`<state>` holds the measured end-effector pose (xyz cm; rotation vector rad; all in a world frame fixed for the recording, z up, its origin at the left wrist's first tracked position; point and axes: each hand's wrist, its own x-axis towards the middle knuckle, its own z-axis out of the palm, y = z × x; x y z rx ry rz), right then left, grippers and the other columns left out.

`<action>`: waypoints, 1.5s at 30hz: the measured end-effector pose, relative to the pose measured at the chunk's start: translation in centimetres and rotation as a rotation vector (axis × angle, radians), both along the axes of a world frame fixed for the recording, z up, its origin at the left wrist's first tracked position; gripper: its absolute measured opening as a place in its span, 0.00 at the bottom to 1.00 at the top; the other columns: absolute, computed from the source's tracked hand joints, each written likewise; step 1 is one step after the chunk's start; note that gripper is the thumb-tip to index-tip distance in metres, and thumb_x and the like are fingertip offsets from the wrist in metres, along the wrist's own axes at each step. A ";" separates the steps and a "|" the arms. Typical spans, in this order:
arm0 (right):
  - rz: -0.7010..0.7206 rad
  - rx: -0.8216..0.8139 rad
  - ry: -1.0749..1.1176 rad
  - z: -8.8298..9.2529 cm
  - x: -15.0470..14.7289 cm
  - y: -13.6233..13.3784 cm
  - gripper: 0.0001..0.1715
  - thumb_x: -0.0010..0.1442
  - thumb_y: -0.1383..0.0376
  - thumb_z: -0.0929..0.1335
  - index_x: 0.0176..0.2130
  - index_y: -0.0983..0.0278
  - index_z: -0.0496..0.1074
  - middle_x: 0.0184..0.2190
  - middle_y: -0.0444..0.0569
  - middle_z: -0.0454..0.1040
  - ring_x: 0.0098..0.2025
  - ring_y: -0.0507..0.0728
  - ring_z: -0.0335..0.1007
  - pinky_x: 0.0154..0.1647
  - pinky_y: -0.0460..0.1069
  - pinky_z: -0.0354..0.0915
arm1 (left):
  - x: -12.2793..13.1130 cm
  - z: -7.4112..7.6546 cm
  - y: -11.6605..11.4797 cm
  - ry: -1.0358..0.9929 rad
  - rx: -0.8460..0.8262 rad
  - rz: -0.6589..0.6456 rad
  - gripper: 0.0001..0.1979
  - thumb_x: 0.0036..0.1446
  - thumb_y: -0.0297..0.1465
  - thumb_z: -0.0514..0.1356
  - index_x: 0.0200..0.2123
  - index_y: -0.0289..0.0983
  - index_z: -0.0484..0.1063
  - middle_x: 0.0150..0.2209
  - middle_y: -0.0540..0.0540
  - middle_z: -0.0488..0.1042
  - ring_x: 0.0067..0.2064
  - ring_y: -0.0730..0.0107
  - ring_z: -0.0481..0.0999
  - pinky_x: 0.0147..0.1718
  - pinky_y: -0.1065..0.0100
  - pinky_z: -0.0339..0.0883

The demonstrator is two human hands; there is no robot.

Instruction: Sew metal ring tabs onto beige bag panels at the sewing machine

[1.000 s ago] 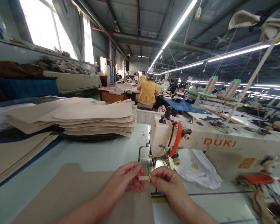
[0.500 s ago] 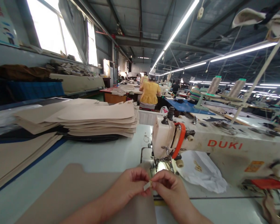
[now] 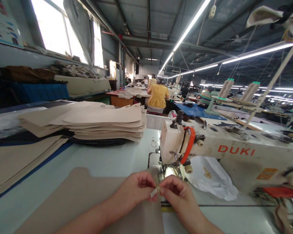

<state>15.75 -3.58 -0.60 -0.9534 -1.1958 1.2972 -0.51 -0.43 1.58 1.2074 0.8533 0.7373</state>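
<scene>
In front of the sewing machine (image 3: 172,143), my left hand (image 3: 139,188) pinches a small whitish fabric tab (image 3: 153,193). A tiny gold-coloured metal piece (image 3: 158,189) sits at the tab's end, pinched in the fingertips of my right hand (image 3: 179,195). Its exact shape is too small to make out. The two hands almost touch. Beneath my left hand and forearm a large taupe panel (image 3: 88,191) lies flat, reaching toward the needle area. The needle itself is partly hidden behind my right fingers and the lit machine foot.
On the left, stacked beige panels (image 3: 104,117) rest on the table. Several gold pieces (image 3: 207,173) lie on a white plastic bag (image 3: 219,185) under the machine arm. Thread cones (image 3: 226,88) stand at the right. A person in yellow (image 3: 158,96) sits farther ahead.
The view has shifted slightly, so the scene sits a little to the right. Both hands keep their pinch, and the tab has turned slightly between the fingertips.
</scene>
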 end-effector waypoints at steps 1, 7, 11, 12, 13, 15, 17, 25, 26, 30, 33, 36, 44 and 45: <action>-0.001 0.009 -0.009 0.0 0.0 0.0 0.12 0.46 0.59 0.74 0.26 0.65 0.73 0.21 0.42 0.70 0.25 0.49 0.61 0.27 0.44 0.56 | 0.0 0.1 0.0 -0.003 -0.010 0.001 0.08 0.35 0.29 0.65 0.21 0.35 0.69 0.19 0.52 0.74 0.24 0.74 0.70 0.28 0.72 0.62; 0.034 0.041 -0.084 -0.3 0.3 0.0 0.09 0.50 0.61 0.71 0.26 0.65 0.71 0.21 0.41 0.65 0.25 0.49 0.57 0.27 0.44 0.53 | -0.1 -0.5 0.2 -0.002 -0.053 -0.043 0.06 0.33 0.26 0.61 0.21 0.35 0.68 0.18 0.52 0.74 0.22 0.71 0.72 0.26 0.70 0.64; 0.051 0.062 -0.159 -0.2 0.4 -0.1 0.09 0.51 0.61 0.70 0.27 0.65 0.71 0.23 0.41 0.64 0.26 0.50 0.57 0.27 0.44 0.54 | -0.2 -0.9 0.3 0.016 -0.039 -0.029 0.06 0.33 0.26 0.59 0.21 0.35 0.67 0.17 0.53 0.72 0.21 0.72 0.71 0.25 0.71 0.63; 0.051 0.075 -0.180 -0.2 0.4 -0.2 0.09 0.51 0.61 0.70 0.28 0.65 0.71 0.23 0.41 0.64 0.27 0.50 0.58 0.28 0.44 0.54 | -0.2 -1.0 0.3 0.016 -0.028 -0.023 0.06 0.33 0.26 0.59 0.21 0.35 0.67 0.17 0.53 0.72 0.21 0.72 0.71 0.24 0.71 0.63; 0.052 0.094 -0.202 -0.1 0.3 -0.3 0.09 0.52 0.61 0.70 0.29 0.65 0.71 0.24 0.42 0.65 0.27 0.51 0.58 0.28 0.45 0.55 | -0.2 -1.0 0.2 0.014 -0.017 -0.019 0.06 0.33 0.26 0.59 0.21 0.36 0.67 0.17 0.54 0.71 0.21 0.72 0.70 0.24 0.71 0.62; 0.032 0.156 -0.258 -0.1 0.2 -0.4 0.09 0.51 0.61 0.71 0.30 0.64 0.70 0.25 0.42 0.66 0.29 0.52 0.60 0.30 0.45 0.56 | -0.2 -1.0 0.1 0.013 0.017 -0.001 0.05 0.34 0.26 0.60 0.21 0.36 0.66 0.18 0.55 0.70 0.22 0.74 0.68 0.24 0.72 0.60; -0.022 0.227 -0.340 -0.2 0.0 -0.6 0.09 0.48 0.64 0.72 0.30 0.63 0.69 0.26 0.42 0.66 0.30 0.53 0.61 0.32 0.46 0.57 | 0.0 -1.0 -0.1 0.033 0.064 0.032 0.05 0.35 0.26 0.60 0.21 0.35 0.66 0.18 0.55 0.69 0.23 0.75 0.66 0.24 0.73 0.58; -0.113 0.352 -0.515 0.3 0.0 -0.9 0.07 0.49 0.72 0.68 0.30 0.62 0.67 0.29 0.44 0.67 0.33 0.54 0.63 0.35 0.46 0.59 | 0.5 -1.2 -0.2 0.082 0.212 0.148 0.04 0.37 0.27 0.60 0.21 0.36 0.66 0.21 0.53 0.69 0.26 0.72 0.67 0.27 0.71 0.59; -0.101 0.365 -0.512 0.5 0.1 -0.9 0.05 0.51 0.72 0.67 0.30 0.62 0.67 0.29 0.44 0.68 0.33 0.54 0.63 0.35 0.46 0.59 | 0.4 -1.1 -0.2 0.085 0.224 0.157 0.04 0.38 0.27 0.60 0.21 0.36 0.66 0.22 0.52 0.70 0.27 0.72 0.67 0.28 0.71 0.60; -0.085 0.366 -0.439 0.8 0.2 -0.9 0.06 0.56 0.71 0.64 0.29 0.62 0.68 0.29 0.45 0.69 0.34 0.53 0.65 0.36 0.46 0.60 | 0.3 -0.7 -0.5 0.100 0.246 0.170 0.05 0.39 0.29 0.61 0.20 0.36 0.67 0.23 0.51 0.71 0.28 0.71 0.69 0.31 0.70 0.61; -0.082 0.317 -0.374 0.8 0.2 -0.9 0.06 0.56 0.69 0.66 0.27 0.63 0.68 0.29 0.46 0.70 0.34 0.53 0.66 0.35 0.46 0.60 | 0.3 -0.3 -0.7 0.107 0.210 0.173 0.05 0.37 0.30 0.62 0.19 0.36 0.67 0.22 0.51 0.70 0.27 0.71 0.68 0.29 0.70 0.61; -0.102 0.242 -0.288 0.5 0.1 -0.9 0.07 0.55 0.66 0.68 0.26 0.63 0.68 0.29 0.46 0.70 0.33 0.53 0.66 0.34 0.46 0.61 | 0.4 0.0 -0.7 0.109 0.159 0.192 0.06 0.34 0.29 0.62 0.18 0.36 0.66 0.20 0.51 0.70 0.26 0.71 0.67 0.28 0.70 0.60; -0.135 0.107 -0.140 0.3 -0.2 -0.6 0.08 0.49 0.64 0.70 0.23 0.64 0.68 0.28 0.45 0.71 0.30 0.52 0.66 0.32 0.45 0.62 | 0.6 0.1 0.0 0.040 0.046 0.146 0.10 0.31 0.29 0.66 0.21 0.36 0.69 0.21 0.53 0.72 0.26 0.72 0.69 0.30 0.70 0.62; -0.137 0.107 -0.132 0.4 -0.2 -0.6 0.08 0.49 0.65 0.70 0.22 0.63 0.68 0.27 0.45 0.72 0.30 0.52 0.66 0.32 0.45 0.62 | 0.6 0.1 0.0 0.017 0.028 0.141 0.12 0.31 0.30 0.67 0.23 0.36 0.70 0.23 0.52 0.73 0.28 0.71 0.71 0.32 0.69 0.64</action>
